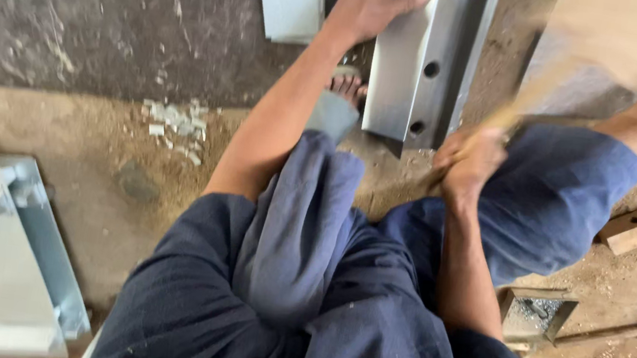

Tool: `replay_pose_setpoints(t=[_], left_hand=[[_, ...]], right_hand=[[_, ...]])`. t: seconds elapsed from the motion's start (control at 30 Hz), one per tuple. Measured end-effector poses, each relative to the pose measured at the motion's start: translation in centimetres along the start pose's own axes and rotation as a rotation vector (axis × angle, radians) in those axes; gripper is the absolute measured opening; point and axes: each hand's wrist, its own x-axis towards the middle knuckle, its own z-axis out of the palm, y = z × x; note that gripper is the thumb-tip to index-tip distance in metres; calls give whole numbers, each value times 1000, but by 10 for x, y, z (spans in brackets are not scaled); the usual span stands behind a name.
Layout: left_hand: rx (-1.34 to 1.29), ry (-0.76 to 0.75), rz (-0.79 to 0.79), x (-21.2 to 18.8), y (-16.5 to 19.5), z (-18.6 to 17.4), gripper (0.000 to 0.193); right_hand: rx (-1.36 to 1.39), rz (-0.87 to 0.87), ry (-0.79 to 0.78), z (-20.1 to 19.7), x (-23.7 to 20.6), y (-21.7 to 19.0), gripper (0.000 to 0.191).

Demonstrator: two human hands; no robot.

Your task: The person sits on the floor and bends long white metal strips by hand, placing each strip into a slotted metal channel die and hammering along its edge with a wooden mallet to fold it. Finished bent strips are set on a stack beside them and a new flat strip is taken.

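Under left hand (374, 2), channel (416, 61) runs lengthwise (upward).

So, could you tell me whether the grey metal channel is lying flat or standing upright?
Lying flat: the grey metal channel rests on the floor under the left hand.

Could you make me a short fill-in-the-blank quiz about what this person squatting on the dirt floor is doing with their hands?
1. The left hand presses flat on a long grey ____ channel piece.
2. The right hand grips the handle of a blurred wooden ____.
3. The channel piece shows ____ round holes near its lower end.

Missing words: metal; mallet; two
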Motion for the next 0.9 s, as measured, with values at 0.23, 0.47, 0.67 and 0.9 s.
replay_pose_setpoints(t=[0.23, 0.47, 0.67, 0.9], left_hand=[[75, -68, -19, 0, -2, 1, 63], [-211, -134, -139, 2, 7, -6, 69], [-85, -32, 96, -1, 1, 3, 77], [-137, -154, -39, -4, 11, -3, 80]], right_hand=[[448, -164, 204, 23, 2, -32, 46], [116, -137, 132, 43, 27, -56, 45], [-231, -23, 67, 34, 37, -50, 51], [35, -29, 27, 40, 51, -46, 46]])
